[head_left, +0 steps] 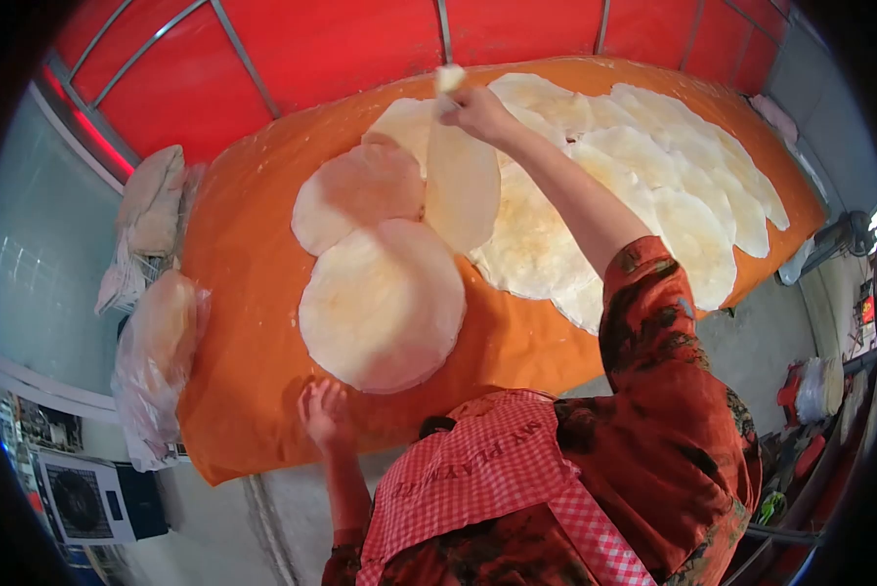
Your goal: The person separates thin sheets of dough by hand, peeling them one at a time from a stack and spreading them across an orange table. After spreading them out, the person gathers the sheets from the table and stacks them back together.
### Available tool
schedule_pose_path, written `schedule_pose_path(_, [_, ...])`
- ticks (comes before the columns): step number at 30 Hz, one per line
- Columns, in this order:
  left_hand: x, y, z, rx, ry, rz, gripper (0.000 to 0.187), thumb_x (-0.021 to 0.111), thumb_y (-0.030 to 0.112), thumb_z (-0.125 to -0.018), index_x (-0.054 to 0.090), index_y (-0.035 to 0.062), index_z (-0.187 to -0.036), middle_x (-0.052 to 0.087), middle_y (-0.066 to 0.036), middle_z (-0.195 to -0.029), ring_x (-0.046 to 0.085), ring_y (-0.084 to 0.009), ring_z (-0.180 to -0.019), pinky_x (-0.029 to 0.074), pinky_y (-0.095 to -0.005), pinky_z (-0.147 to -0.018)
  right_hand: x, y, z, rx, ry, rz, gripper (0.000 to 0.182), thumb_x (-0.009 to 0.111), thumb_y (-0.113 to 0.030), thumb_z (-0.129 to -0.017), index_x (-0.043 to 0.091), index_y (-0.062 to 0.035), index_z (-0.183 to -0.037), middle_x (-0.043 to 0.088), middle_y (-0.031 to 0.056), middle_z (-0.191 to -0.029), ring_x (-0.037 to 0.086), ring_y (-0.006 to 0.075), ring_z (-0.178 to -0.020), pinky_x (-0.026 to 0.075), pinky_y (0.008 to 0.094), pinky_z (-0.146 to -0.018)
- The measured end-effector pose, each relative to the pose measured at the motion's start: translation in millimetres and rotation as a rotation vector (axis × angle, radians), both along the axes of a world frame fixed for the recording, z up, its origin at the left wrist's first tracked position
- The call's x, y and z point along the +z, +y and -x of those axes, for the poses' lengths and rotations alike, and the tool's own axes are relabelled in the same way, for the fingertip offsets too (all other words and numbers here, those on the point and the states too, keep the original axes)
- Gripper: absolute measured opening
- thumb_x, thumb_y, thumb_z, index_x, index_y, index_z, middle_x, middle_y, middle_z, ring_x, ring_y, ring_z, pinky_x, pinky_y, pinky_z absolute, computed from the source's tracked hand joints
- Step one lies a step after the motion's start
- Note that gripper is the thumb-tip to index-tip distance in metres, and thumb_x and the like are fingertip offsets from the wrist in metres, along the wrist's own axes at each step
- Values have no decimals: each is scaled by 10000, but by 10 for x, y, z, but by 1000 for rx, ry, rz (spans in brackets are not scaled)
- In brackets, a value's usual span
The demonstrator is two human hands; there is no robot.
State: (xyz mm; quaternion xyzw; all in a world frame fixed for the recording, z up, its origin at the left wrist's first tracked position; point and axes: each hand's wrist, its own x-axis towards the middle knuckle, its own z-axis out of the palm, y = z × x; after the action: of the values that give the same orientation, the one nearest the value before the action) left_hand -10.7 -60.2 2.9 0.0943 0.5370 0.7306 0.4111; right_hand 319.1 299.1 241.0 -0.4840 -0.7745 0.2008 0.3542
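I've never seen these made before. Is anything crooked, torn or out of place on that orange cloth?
Mostly tidy. One flatbread hangs folded from the right hand instead of lying flat, over the other overlapping rounds on the orange cloth. The left hand rests at the cloth's near edge. No tears visible.

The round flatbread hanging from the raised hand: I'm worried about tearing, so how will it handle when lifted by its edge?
The flatbread hangs curved from the right hand, so it is probably floppy. It looks thin, likely light and easily torn. Others lie flat on the orange cloth, suggesting they drape rather than roll.
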Motion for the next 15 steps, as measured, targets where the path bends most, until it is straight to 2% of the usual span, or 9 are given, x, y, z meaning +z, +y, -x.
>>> schedule_pose_path(2, [-279,139,26,-167,-125,-116,410,499,343,-952,444,63,-1246,548,-147,-1200,572,-296,-1064,496,-423,-880,219,-185,349,221,-62,-291,282,628,-180,-744,641,19,-943,652,164,-978,626,323,-861,483,407,-753])
schedule_pose_path(4, [-341,262,-31,-288,-335,-188,512,451,451,-956,430,57,-1283,492,-169,-1300,516,-327,-1161,454,-473,-951,328,-800,644,464,-122,-297,302,603,-147,-768,633,-8,-1035,605,155,-1114,597,327,-971,477,401,-809])
schedule_pose_path(6, [-237,418,-227,-396,-586,-235,582,417,505,-954,389,63,-1332,440,-171,-1364,472,-347,-1224,412,-502,-1003,72,-1307,809,650,-264,-226,274,563,-91,-788,636,-21,-1042,584,125,-1186,562,305,-1058,489,389,-828])
schedule_pose_path(7, [-188,455,-316,-462,-691,-267,601,414,505,-953,352,73,-1366,424,-164,-1383,470,-350,-1227,403,-506,-1010,-164,-1576,834,701,-433,-356,320,549,-69,-759,634,-51,-1067,569,121,-1218,565,302,-1061,485,393,-844])
schedule_pose_path(8, [-178,473,-385,-525,-798,-299,623,411,505,-952,316,83,-1400,408,-158,-1402,468,-353,-1229,395,-511,-1018,-384,-1881,812,726,-461,-259,318,542,-75,-753,638,-61,-1056,569,120,-1222,560,302,-1074,484,395,-845])
schedule_pose_path(10, [-431,492,-493,-465,-637,-494,661,374,535,-952,288,88,-1430,390,-150,-1428,437,-361,-1260,374,-518,-1040,-896,-2233,632,852,-600,-133,325,530,-77,-740,644,-75,-1044,573,119,-1213,567,307,-1059,492,403,-816])
schedule_pose_path(11, [-495,482,-505,-466,-634,-516,669,358,544,-952,283,90,-1438,387,-147,-1434,429,-362,-1268,370,-516,-1045,-1226,-2297,474,952,-711,-104,333,525,-73,-733,646,-77,-1043,577,118,-1198,579,314,-1031,500,411,-785])
schedule_pose_path(13, [-539,503,-498,-505,-709,-500,677,327,557,-956,284,93,-1447,388,-141,-1440,421,-361,-1276,369,-506,-1050,-1711,-2399,106,962,-772,10,326,535,-89,-733,656,-81,-1036,602,117,-1108,600,313,-971,496,415,-728])
schedule_pose_path(15, [-466,493,-477,-568,-797,-454,664,317,553,-960,309,93,-1438,408,-135,-1428,431,-349,-1270,378,-485,-1049,-2070,-2433,-62,962,-945,327,302,546,-115,-741,672,-105,-1016,633,116,-998,612,320,-923,486,419,-730])
